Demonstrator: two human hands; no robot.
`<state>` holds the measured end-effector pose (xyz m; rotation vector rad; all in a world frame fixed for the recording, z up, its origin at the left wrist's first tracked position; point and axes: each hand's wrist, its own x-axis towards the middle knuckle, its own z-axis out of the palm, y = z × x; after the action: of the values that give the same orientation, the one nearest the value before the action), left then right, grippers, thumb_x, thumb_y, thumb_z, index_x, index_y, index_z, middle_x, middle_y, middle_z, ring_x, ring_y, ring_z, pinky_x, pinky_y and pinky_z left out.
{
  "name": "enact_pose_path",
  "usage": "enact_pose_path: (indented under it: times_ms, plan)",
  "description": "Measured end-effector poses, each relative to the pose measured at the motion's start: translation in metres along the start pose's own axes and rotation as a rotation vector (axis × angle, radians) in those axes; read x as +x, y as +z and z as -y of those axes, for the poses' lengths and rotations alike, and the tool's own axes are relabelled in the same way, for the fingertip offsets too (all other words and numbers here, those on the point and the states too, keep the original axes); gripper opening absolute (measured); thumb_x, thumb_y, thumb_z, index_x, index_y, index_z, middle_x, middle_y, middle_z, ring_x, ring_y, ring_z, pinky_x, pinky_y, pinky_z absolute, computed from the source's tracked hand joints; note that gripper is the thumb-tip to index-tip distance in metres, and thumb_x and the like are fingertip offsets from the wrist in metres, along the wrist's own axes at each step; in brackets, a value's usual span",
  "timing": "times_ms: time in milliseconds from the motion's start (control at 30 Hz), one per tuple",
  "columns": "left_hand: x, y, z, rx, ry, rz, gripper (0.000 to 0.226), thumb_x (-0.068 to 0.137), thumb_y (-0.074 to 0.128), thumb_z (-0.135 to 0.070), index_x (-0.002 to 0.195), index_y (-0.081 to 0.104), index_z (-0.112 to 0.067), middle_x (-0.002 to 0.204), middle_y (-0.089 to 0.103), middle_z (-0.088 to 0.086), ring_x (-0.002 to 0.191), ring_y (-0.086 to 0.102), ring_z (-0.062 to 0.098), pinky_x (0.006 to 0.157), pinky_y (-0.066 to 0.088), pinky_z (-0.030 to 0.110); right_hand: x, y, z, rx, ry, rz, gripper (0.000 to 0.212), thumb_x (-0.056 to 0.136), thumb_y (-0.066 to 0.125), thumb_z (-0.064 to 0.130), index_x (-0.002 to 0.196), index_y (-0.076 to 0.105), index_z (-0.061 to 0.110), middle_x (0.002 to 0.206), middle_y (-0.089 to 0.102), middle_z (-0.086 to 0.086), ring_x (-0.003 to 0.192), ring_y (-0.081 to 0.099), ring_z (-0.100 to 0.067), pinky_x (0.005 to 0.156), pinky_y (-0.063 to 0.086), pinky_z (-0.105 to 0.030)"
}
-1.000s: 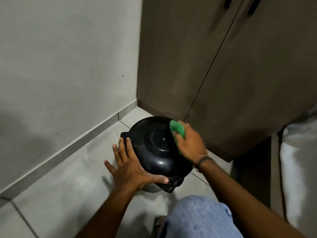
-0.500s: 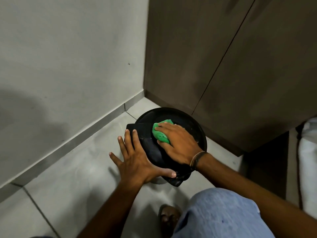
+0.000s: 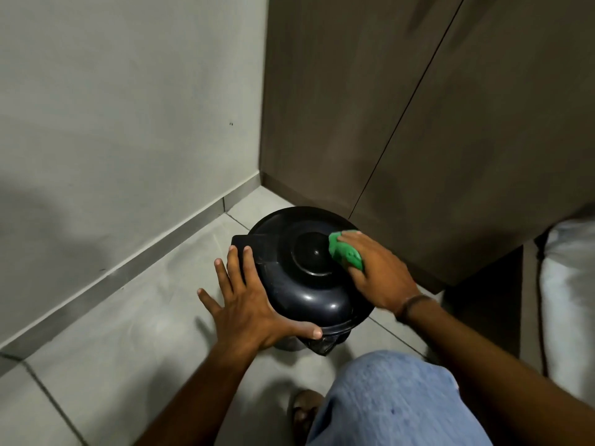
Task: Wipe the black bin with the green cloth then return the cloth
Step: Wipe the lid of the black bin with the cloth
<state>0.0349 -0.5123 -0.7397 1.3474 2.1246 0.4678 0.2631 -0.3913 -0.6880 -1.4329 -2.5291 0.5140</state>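
The round black bin (image 3: 302, 284) stands on the floor in the corner, its glossy domed lid shut, a black liner bag poking out at its near side. My right hand (image 3: 376, 275) holds the bunched green cloth (image 3: 344, 251) against the right side of the lid, fingers over it. My left hand (image 3: 251, 304) rests flat against the bin's left side, fingers spread and straight, thumb along the near rim.
A grey wall (image 3: 112, 123) runs along the left and brown cupboard doors (image 3: 418, 123) stand right behind the bin. A white bag or cushion (image 3: 570, 300) sits at the right edge. My knee in blue denim (image 3: 392, 403) and a sandalled foot (image 3: 304, 413) are below.
My right hand has slid the green cloth from the middle-left of the lid across to its right side. My left hand has kept its place on the bin.
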Motion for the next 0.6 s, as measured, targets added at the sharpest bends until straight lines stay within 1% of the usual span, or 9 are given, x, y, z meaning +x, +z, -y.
enact_pose_path:
  times_ms: [67, 100, 200, 267, 333, 400, 500, 600]
  plan:
    - [0.000, 0.000, -0.001, 0.003, -0.001, 0.012, 0.197, 0.002, 0.063, -0.108, 0.157, -0.035, -0.035, 0.170, -0.037, -0.005, 0.158, -0.035, 0.029, 0.122, -0.008, 0.080, 0.027, 0.001, 0.007, 0.052, 0.054, -0.018, 0.055, 0.100, 0.060, 0.034, 0.153, 0.047, 0.031, 0.160, 0.048, 0.006, 0.153, 0.038, -0.017, 0.126, 0.028, -0.037]
    - [0.000, 0.000, -0.001, 0.005, -0.004, 0.010, 0.197, 0.002, 0.063, -0.108, 0.156, -0.036, -0.035, 0.169, -0.037, -0.006, 0.158, -0.035, 0.029, 0.122, -0.008, 0.080, 0.041, 0.003, 0.015, 0.056, 0.053, -0.022, 0.054, 0.100, 0.059, 0.037, 0.153, 0.047, 0.032, 0.160, 0.049, 0.006, 0.152, 0.038, -0.017, 0.124, 0.027, -0.036]
    - [0.000, -0.003, -0.003, 0.007, -0.010, 0.014, 0.198, 0.000, 0.062, -0.107, 0.155, -0.038, -0.036, 0.168, -0.039, -0.006, 0.158, -0.035, 0.028, 0.121, -0.010, 0.078, 0.069, 0.016, 0.052, 0.018, -0.066, -0.008, 0.055, 0.100, 0.059, 0.038, 0.153, 0.049, 0.026, 0.160, 0.050, 0.002, 0.151, 0.040, -0.020, 0.123, 0.022, -0.031]
    - [0.000, -0.004, -0.003, 0.008, -0.023, 0.020, 0.198, -0.003, 0.056, -0.109, 0.152, -0.042, -0.035, 0.167, -0.041, -0.006, 0.157, -0.037, 0.027, 0.120, -0.013, 0.077, 0.073, 0.032, 0.081, -0.014, -0.169, 0.034, 0.056, 0.099, 0.057, 0.040, 0.153, 0.048, 0.026, 0.162, 0.047, 0.002, 0.152, 0.038, -0.021, 0.124, 0.022, -0.035]
    - [0.000, -0.004, -0.004, 0.036, -0.042, 0.032, 0.197, -0.007, 0.044, -0.111, 0.145, -0.053, -0.031, 0.164, -0.047, -0.003, 0.155, -0.041, 0.029, 0.120, -0.012, 0.077, 0.061, 0.048, 0.099, -0.048, -0.290, 0.074, 0.058, 0.099, 0.054, 0.045, 0.154, 0.048, 0.028, 0.163, 0.045, 0.003, 0.154, 0.034, -0.020, 0.126, 0.022, -0.040]
    - [0.001, -0.005, -0.005, 0.064, -0.052, 0.044, 0.194, -0.008, 0.036, -0.111, 0.140, -0.059, -0.028, 0.161, -0.053, -0.001, 0.152, -0.045, 0.032, 0.120, -0.011, 0.079, 0.044, 0.057, 0.101, -0.056, -0.373, 0.092, 0.059, 0.099, 0.050, 0.049, 0.155, 0.045, 0.030, 0.163, 0.044, 0.005, 0.155, 0.031, -0.017, 0.128, 0.018, -0.038]
    - [0.001, -0.004, -0.004, 0.055, -0.039, 0.046, 0.194, -0.006, 0.035, -0.110, 0.148, -0.052, -0.028, 0.160, -0.055, -0.001, 0.152, -0.045, 0.032, 0.120, -0.009, 0.080, 0.032, 0.059, 0.094, -0.084, -0.406, 0.100, 0.061, 0.100, 0.044, 0.051, 0.157, 0.039, 0.031, 0.165, 0.041, 0.006, 0.156, 0.028, -0.016, 0.127, 0.010, -0.033]
    - [0.001, 0.000, -0.003, 0.035, -0.043, 0.017, 0.194, -0.006, 0.038, -0.112, 0.144, -0.055, -0.030, 0.163, -0.051, -0.003, 0.154, -0.043, 0.030, 0.120, -0.010, 0.079, 0.046, 0.058, 0.096, -0.116, -0.400, 0.090, 0.060, 0.098, 0.047, 0.047, 0.155, 0.042, 0.031, 0.162, 0.045, 0.005, 0.155, 0.032, -0.016, 0.123, 0.010, -0.031]
